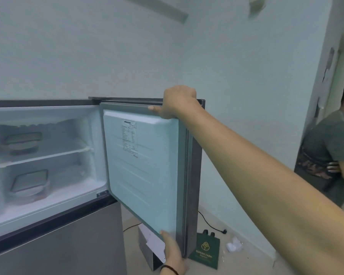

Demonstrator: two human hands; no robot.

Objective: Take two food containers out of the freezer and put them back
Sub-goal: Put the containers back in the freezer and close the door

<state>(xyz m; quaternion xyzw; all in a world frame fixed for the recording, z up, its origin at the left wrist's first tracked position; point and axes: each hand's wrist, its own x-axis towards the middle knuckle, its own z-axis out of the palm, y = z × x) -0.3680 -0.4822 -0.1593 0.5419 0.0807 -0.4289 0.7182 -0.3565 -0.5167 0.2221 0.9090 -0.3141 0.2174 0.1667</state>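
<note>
The freezer compartment [48, 116] stands open at the left, frosted inside. One clear food container [22, 142] with a dark-rimmed lid sits on the upper shelf. A second food container [30, 184] rests on the freezer floor below. The freezer door [143, 171] is swung out to the right, its white inner face toward me. My right hand [177, 102] grips the door's top edge, arm stretched out. My left hand [172, 253] holds the door's bottom corner, thumb on the inner face.
The grey lower fridge door [68, 245] is closed. On the floor right of the door lie a green paper bag [206, 251], a black cable with plug [216, 229] and white crumpled stuff [233, 247]. Another person [330, 147] stands at the far right by the wall.
</note>
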